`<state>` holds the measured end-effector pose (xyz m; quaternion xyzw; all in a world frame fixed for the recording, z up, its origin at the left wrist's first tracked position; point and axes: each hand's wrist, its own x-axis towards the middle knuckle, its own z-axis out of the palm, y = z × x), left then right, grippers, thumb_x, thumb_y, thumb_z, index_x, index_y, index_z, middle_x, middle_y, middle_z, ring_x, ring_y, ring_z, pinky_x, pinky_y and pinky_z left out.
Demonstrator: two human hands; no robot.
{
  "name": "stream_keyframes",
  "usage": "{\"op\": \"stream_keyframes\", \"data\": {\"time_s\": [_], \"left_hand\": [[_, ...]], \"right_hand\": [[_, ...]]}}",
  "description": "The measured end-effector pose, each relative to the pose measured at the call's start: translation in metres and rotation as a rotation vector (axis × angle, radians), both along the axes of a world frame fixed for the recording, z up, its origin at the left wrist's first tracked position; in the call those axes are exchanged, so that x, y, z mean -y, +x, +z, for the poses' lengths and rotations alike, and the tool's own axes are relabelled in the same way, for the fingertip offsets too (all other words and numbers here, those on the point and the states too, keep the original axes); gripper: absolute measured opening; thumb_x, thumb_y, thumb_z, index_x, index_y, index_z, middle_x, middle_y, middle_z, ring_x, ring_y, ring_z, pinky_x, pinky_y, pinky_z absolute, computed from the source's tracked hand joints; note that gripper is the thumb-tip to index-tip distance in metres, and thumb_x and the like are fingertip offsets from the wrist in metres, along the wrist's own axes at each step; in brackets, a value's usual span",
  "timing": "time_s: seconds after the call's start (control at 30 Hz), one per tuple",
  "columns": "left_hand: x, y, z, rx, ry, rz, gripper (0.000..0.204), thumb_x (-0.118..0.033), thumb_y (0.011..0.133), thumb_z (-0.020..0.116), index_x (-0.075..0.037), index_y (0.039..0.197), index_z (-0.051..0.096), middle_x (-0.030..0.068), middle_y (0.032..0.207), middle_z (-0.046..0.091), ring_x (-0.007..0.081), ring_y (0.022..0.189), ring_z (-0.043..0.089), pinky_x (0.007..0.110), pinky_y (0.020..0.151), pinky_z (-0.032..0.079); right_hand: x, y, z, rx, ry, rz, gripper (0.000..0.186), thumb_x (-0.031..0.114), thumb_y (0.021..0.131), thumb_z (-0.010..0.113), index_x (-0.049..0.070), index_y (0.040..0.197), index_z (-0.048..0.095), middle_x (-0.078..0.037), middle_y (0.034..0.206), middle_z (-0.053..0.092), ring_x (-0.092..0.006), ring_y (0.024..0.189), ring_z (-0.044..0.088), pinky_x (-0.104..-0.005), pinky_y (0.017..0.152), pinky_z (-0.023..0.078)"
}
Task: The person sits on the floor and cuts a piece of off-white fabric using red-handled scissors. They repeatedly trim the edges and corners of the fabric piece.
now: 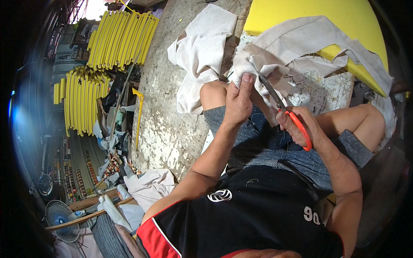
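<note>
My left hand (pixel 239 101) is closed on a bunched edge of off-white fabric (pixel 247 61), its thumb pressed on top. In my right hand (pixel 303 122) is a pair of scissors (pixel 297 124) with orange-red handles and dark blades. The blades point up and left, their tips at the fabric beside my left thumb. Whether they are parted or closed I cannot tell. From my left hand the fabric stretches right in long strips, over a yellow foam slab (pixel 365 26). Another crumpled off-white cloth (pixel 206 43) lies to the left of my left hand.
I sit with bent legs on a worn, paint-flecked board (pixel 165 129). Stacks of yellow padded pieces (pixel 122 41) stand at the far left, near a yellow angled bar (pixel 139 114). Lower left are a fan (pixel 62 217) and a pale cloth (pixel 150 187).
</note>
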<state>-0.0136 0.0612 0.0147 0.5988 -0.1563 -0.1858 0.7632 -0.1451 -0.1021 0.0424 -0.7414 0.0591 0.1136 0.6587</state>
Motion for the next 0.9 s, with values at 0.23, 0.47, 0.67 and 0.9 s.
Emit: {"op": "stream_keyframes", "data": {"time_s": [0.23, 0.47, 0.67, 0.9], "left_hand": [[0.001, 0.004, -0.004, 0.101, 0.0, -0.004, 0.025, -0.021, 0.105, 0.046, -0.002, 0.114, 0.058, -0.003, 0.098, 0.058, 0.0049, 0.086, 0.05, 0.021, 0.079, 0.041], [0.002, 0.011, 0.011, -0.315, -0.211, -0.004, 0.045, -0.033, 0.104, 0.04, 0.001, 0.134, 0.043, 0.0189, 0.122, 0.059, 0.0335, 0.107, 0.062, 0.047, 0.088, 0.055], [0.007, -0.026, 0.011, -0.426, -0.102, -0.316, 0.042, -0.035, 0.104, 0.042, 0.001, 0.124, 0.049, 0.0168, 0.104, 0.064, 0.0254, 0.08, 0.068, 0.036, 0.065, 0.056], [0.023, -0.063, 0.003, -0.328, 0.085, -0.247, 0.032, -0.026, 0.101, 0.053, -0.001, 0.121, 0.052, 0.0066, 0.091, 0.063, 0.0114, 0.062, 0.058, 0.025, 0.054, 0.048]], "right_hand": [[0.002, -0.001, -0.016, -0.066, 0.14, -0.003, 0.07, 0.071, 0.089, 0.048, 0.003, 0.075, 0.058, 0.001, 0.054, 0.046, -0.0063, 0.046, 0.048, -0.0222, 0.043, 0.041], [0.005, 0.001, -0.017, 0.049, 0.128, -0.224, 0.048, 0.047, 0.095, 0.059, -0.001, 0.092, 0.062, -0.001, 0.064, 0.056, -0.007, 0.056, 0.053, -0.0248, 0.051, 0.044], [0.016, 0.018, -0.023, -0.018, 0.248, -0.42, 0.035, 0.031, 0.095, 0.062, -0.003, 0.101, 0.063, -0.003, 0.076, 0.065, -0.0093, 0.064, 0.057, -0.0268, 0.056, 0.047], [0.022, 0.013, -0.02, 0.218, 0.207, -0.55, 0.023, 0.018, 0.089, 0.063, -0.003, 0.1, 0.062, -0.006, 0.088, 0.065, -0.0118, 0.08, 0.058, -0.0284, 0.072, 0.048]]}}
